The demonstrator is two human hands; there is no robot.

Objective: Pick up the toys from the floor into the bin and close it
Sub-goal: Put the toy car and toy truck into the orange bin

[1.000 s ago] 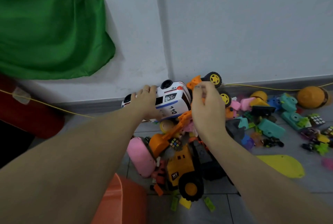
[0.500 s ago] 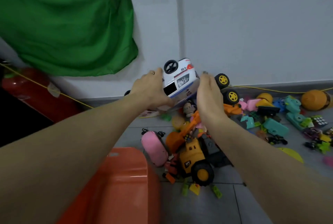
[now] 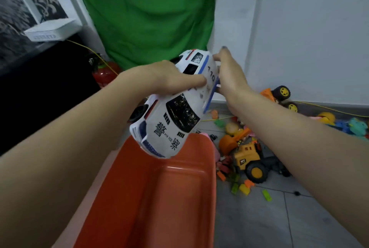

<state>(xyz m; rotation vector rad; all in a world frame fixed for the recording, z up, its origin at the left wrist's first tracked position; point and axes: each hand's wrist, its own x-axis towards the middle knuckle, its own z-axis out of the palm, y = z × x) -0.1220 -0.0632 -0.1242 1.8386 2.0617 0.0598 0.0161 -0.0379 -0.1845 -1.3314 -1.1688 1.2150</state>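
While one orange bin (image 3: 207,160) stands open and looks bare inside, the step in hand is loading its first toy: one white police car (image 3: 173,120) hangs nose-down over the far rim, clamped between the left hand (image 3: 169,77) on its side and the right hand (image 3: 229,76) flat on the other. Next, I judge, lower it inside and let go. Right of the bin, one yellow truck (image 3: 247,158) sits among small floor toys too many and blurred to count.

Home room: toys (image 3: 247,156) strewn over tiled floor (image 3: 259,223).
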